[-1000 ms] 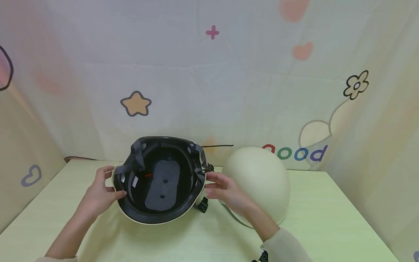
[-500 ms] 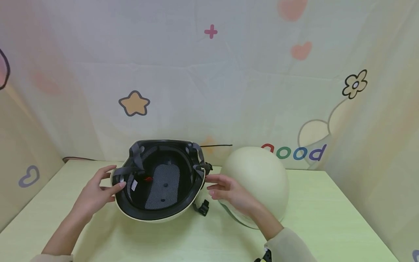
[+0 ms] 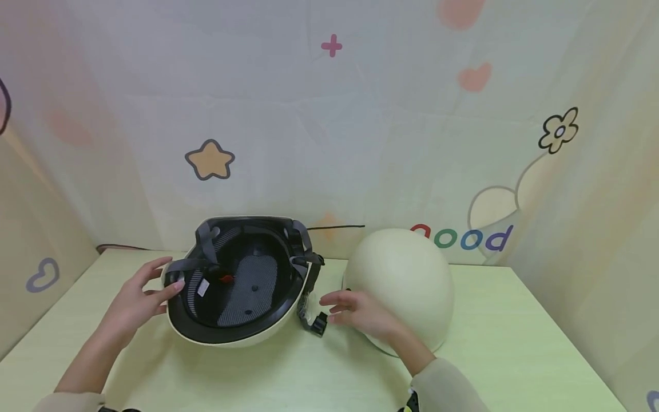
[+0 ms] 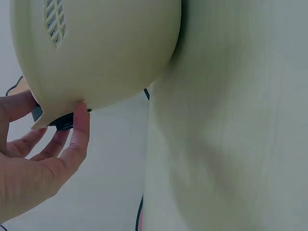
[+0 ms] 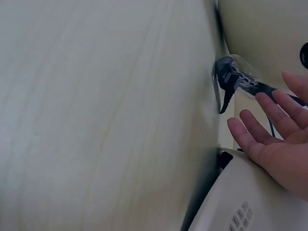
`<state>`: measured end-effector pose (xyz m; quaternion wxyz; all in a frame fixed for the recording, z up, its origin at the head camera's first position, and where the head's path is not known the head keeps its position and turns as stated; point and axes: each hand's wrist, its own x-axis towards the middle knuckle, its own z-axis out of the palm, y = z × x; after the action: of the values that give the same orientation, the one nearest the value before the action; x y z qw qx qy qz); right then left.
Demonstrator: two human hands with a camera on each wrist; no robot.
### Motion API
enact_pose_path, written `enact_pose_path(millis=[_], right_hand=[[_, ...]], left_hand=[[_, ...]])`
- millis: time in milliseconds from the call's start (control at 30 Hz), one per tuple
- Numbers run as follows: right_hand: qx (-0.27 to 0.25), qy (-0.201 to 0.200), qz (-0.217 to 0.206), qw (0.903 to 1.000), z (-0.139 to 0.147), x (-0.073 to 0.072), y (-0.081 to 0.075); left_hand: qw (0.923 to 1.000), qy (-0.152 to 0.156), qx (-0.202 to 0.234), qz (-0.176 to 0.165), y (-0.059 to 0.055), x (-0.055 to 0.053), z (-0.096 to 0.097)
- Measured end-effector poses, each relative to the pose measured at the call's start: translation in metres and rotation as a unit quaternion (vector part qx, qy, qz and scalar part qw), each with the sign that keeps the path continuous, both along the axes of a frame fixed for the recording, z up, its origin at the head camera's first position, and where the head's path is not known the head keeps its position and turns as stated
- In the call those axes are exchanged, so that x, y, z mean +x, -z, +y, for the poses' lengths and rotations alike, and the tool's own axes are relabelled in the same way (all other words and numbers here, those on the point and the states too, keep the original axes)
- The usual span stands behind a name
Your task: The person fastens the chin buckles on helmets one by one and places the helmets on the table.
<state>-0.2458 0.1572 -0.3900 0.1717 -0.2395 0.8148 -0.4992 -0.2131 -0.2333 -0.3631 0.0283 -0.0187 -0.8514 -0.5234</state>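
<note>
An upturned cream helmet (image 3: 252,292) with a black padded lining rests on the table at left, its opening tilted toward me. My left hand (image 3: 135,303) pinches its left rim, thumb over the edge and fingers outside; in the left wrist view the fingertips touch the cream shell (image 4: 115,53). Beside the helmet's right side hangs a chin strap with a black buckle (image 3: 319,324). My right hand (image 3: 362,313) hovers close to that buckle, fingers loosely extended and holding nothing. The right wrist view shows the strap's clip (image 5: 227,77) in clear plastic, just past the fingertips.
A second cream helmet (image 3: 407,274) stands dome up at the right, partly behind my right hand. Both are on a pale wooden table (image 3: 515,337). A printed curtain (image 3: 391,143) hangs behind the table and along its sides.
The upturned helmet has shifted slightly left, with my left hand on its rim. My right hand has come away from the right rim and lowered toward the buckle.
</note>
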Motion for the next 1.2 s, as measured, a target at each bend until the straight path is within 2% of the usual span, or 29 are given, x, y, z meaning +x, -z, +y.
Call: enact_pose_path(millis=[233, 433, 667, 1200], right_hand=[[0.053, -0.026, 0.013, 0.9982, -0.006, -0.003, 0.010], [0.068, -0.052, 0.012, 0.9963, -0.008, -0.002, 0.012], [0.089, -0.044, 0.013, 0.9950, -0.005, 0.001, 0.015], [0.084, -0.060, 0.042, 0.9938, -0.001, 0.007, 0.014]], left_hand=[[0.9997, -0.004, 0.022, -0.007, 0.004, 0.001, -0.009], [0.9999, -0.001, 0.008, -0.008, 0.002, 0.000, -0.008], [0.9999, 0.002, 0.001, -0.010, 0.000, 0.001, -0.007], [1.0000, 0.004, -0.002, -0.008, 0.000, 0.002, -0.006]])
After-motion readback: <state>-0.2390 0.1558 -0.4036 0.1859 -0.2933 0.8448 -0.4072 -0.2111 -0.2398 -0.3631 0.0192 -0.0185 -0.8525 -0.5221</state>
